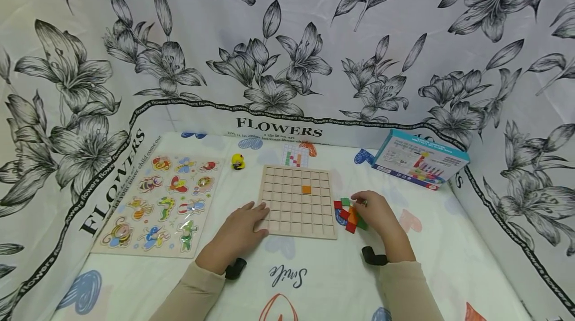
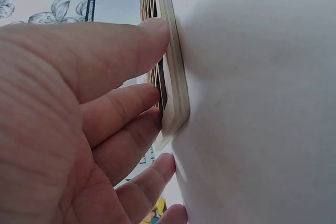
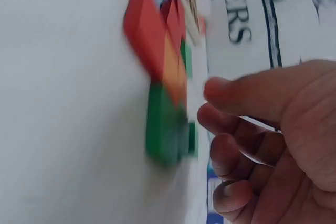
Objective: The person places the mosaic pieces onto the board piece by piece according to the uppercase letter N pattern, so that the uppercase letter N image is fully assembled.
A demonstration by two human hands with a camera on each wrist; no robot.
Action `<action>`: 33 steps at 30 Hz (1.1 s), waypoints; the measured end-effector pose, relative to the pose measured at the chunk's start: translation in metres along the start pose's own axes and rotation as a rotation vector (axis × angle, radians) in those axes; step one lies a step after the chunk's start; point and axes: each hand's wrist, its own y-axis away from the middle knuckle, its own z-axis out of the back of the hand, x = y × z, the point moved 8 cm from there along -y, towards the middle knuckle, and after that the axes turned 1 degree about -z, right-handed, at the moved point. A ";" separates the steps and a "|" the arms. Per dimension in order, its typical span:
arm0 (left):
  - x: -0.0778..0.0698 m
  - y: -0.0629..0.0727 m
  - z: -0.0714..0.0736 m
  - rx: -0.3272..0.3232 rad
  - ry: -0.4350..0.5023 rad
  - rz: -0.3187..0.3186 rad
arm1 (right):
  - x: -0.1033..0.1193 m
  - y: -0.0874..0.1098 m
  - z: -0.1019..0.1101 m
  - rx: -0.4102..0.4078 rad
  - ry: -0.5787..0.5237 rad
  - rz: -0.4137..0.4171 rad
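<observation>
A wooden grid board lies on the cloth with one orange tile in its upper half. My left hand rests at the board's left edge, fingers fairly straight; the left wrist view shows the thumb and fingertips touching the board's rim. To the right of the board is a cluster of red tiles, orange tiles and green tiles. Over that cluster hovers my right hand, its fingers loosely bent. In the right wrist view its thumb and forefinger stand apart with nothing visible between them.
Behind the board lies a patterned card. A yellow toy duck stands left of it. The insect picture puzzle lies far left, and a blue box stands at back right. A flower-printed cloth rises behind everything.
</observation>
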 end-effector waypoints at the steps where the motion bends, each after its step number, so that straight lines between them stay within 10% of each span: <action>1: 0.000 0.000 0.000 0.000 -0.002 0.002 | -0.006 0.002 -0.001 0.005 -0.003 -0.020; 33: -0.002 0.002 0.002 0.007 0.000 -0.004 | 0.010 0.009 0.000 -0.166 -0.191 0.056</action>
